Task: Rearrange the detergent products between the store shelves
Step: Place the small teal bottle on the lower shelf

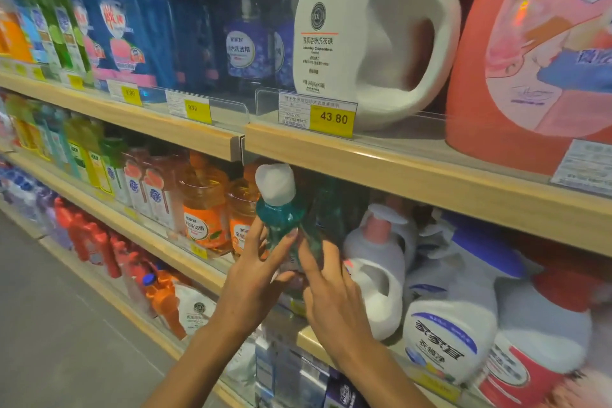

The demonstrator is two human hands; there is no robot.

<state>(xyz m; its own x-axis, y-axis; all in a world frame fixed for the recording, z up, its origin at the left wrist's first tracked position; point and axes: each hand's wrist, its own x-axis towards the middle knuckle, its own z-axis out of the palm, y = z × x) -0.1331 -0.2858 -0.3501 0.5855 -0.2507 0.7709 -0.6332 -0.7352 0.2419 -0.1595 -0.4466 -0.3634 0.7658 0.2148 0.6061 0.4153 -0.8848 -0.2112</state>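
I grip the teal bottle (281, 219) at centre frame in my left hand (255, 275), my right hand (334, 298) straight-fingered against it; its cap could strike the shelf edge (397, 172) above.

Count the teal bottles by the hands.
2. One teal bottle with a white cap is gripped by the left hand; a second teal bottle stands just behind it on the shelf. More may be hidden behind.
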